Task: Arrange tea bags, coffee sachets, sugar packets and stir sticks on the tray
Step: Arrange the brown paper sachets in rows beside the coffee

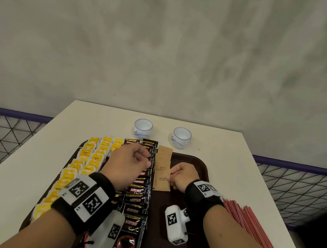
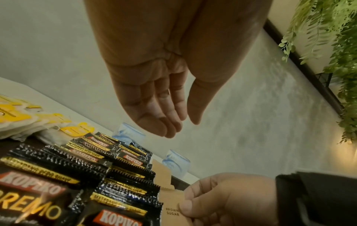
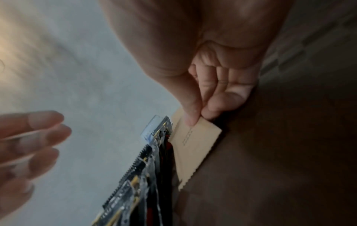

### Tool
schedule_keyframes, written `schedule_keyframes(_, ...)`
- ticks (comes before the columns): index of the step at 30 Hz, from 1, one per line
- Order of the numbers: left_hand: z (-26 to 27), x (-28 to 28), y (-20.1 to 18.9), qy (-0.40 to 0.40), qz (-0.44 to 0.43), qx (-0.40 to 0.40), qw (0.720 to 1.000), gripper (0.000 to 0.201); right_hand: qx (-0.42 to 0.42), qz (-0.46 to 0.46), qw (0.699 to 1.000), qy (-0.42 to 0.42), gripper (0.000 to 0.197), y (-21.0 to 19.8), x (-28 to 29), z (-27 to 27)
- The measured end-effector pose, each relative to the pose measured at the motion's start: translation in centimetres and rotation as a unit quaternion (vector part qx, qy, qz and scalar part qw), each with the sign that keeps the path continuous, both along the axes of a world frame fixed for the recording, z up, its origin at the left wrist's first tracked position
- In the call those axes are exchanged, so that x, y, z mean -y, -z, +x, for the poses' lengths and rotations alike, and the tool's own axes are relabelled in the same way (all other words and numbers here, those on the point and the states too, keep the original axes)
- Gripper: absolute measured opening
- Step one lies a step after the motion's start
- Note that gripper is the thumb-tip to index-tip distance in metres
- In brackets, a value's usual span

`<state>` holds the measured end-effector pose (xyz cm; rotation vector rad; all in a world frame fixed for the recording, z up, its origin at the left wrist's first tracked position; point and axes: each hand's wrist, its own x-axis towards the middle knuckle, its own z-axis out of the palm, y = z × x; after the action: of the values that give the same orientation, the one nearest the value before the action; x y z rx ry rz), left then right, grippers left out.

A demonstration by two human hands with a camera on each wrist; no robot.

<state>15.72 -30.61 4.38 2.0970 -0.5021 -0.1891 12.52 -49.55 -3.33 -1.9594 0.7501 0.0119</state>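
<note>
A dark brown tray carries rows of yellow tea bags on its left and columns of black coffee sachets down its middle. Brown sugar packets lie in a column just right of the coffee. My right hand pinches the near sugar packet by its edge between thumb and fingers; the packet lies low over the tray against the coffee column. My left hand hovers above the coffee sachets, fingers relaxed and empty. Red stir sticks lie in a pile on the table right of the tray.
Two white cups with blue rims stand on the white table behind the tray. Bare tray floor shows to the right of the sugar column. Mesh railing flanks the table on both sides.
</note>
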Motion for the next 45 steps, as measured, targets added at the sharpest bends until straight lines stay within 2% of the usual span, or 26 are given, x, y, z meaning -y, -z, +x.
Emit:
schedule_keyframes(7,-0.6,-0.5,0.2,0.022,0.001,0.014,1.0,0.01,-0.012,-0.086,0.996,0.031,0.024,0.9,-0.6,0.9)
schedule_keyframes(15,-2.7,-2.1,-1.3,0.044,-0.041,0.044,0.997,0.011,-0.006,-0.074,0.997,0.021,0.026,-0.1,-0.7,0.9)
schedule_keyframes(18,-6.4,-3.6,-1.3,0.126,0.013,0.06,0.99,0.014,0.034,-0.066,0.997,0.021,0.023,-2.2,-0.5,-0.1)
schedule_keyframes(20,-9.5,-4.2,-0.3,0.215,0.097,0.015,0.972,0.014,0.056,-0.063,0.996,0.007,0.018,-3.8,-0.3,-1.3)
schedule_keyframes(21,-11.0,-4.6,1.0,0.253,0.114,0.004,0.961,0.014,0.064,-0.065,0.996,-0.004,0.016,-4.7,-0.2,-2.0)
schedule_keyframes(22,-12.9,-4.5,2.4,0.281,0.185,-0.007,0.942,0.016,0.072,-0.065,0.995,-0.015,0.015,-5.6,0.0,-2.7)
schedule_keyframes(23,-14.3,-4.0,4.8,0.282,0.234,0.032,0.93,0.018,0.081,-0.063,0.994,-0.024,0.013,-6.5,0.1,-3.4)
schedule_keyframes(24,-15.8,-4.9,3.8,0.274,0.301,0.004,0.913,0.019,0.09,-0.058,0.994,-0.032,0.012,-7.2,0.2,-4.2)
schedule_keyframes(26,-13.4,-4.1,16.1,0.142,0.354,0.099,0.919,0.022,0.107,-0.05,0.992,-0.046,0.012,-8.5,0.2,-5.8)
schedule_keyframes(27,-13.7,-3.7,21.5,0.14,0.362,0.129,0.912,0.037,0.112,-0.047,0.991,-0.052,0.011,-9.0,0.1,-6.7)
schedule_keyframes(28,-14.2,-3.2,23.7,0.136,0.345,0.106,0.923,0.052,0.116,-0.047,0.99,-0.059,0.011,-9.4,-0.1,-7.4)
schedule_keyframes(29,-15.1,-3.2,23.3,0.192,0.309,0.026,0.931,0.058,0.118,-0.048,0.99,-0.065,0.009,-9.7,-0.3,-8.2)
schedule_keyframes(30,-15.8,-4.1,19.5,0.291,0.32,-0.058,0.9,0.046,0.119,-0.049,0.989,-0.071,0.008,-9.9,-0.5,-8.9)
schedule_keyframes(31,-16.2,-4.7,15.9,0.299,0.309,-0.036,0.902,0.039,0.12,-0.05,0.989,-0.075,0.007,-10.0,-0.7,-9.5)
schedule_keyframes(32,-16.9,-4.3,10.1,0.217,0.27,0.007,0.938,0.035,0.121,-0.05,0.988,-0.079,0.006,-10.1,-0.8,-10.2)
schedule_keyframes(33,-18.0,-2.7,7.4,0.23,0.226,0.027,0.946,0.028,0.118,-0.05,0.988,-0.083,0.006,-10.0,-1.0,-10.9)
schedule_keyframes(34,-18.4,-3.7,4.7,0.269,0.255,0.037,0.928,0.019,0.115,-0.05,0.988,-0.087,0.007,-9.9,-1.2,-11.6)
schedule_keyframes(35,-17.9,-3.2,6.5,0.262,0.231,0.045,0.936,0.021,0.111,-0.051,0.988,-0.093,0.007,-9.8,-1.3,-12.3)
schedule_keyframes(37,-17.5,-3.9,5.4,0.236,0.21,-0.005,0.949,0.029,0.104,-0.052,0.988,-0.104,0.008,-9.6,-1.6,-13.6)
schedule_keyframes(39,-17.2,-4.2,5.6,0.242,0.189,0.039,0.951,0.022,0.094,-0.058,0.986,-0.125,0.006,-9.6,-1.9,-14.9)
schedule_keyframes(41,-17.4,-4.6,5.0,0.252,0.169,0.048,0.952,0.013,0.077,-0.062,0.982,-0.163,0.006,-9.6,-2.4,-16.3)
schedule_keyframes(44,-18.1,-4.7,6.1,0.278,0.247,-0.007,0.928,0.038,0.036,-0.085,0.968,-0.235,0.012,-9.2,-3.5,-18.6)
schedule_keyframes(45,-18.9,-4.5,6.2,0.287,0.288,-0.008,0.914,0.04,0.021,-0.107,0.961,-0.256,0.015,-8.8,-3.9,-19.4)
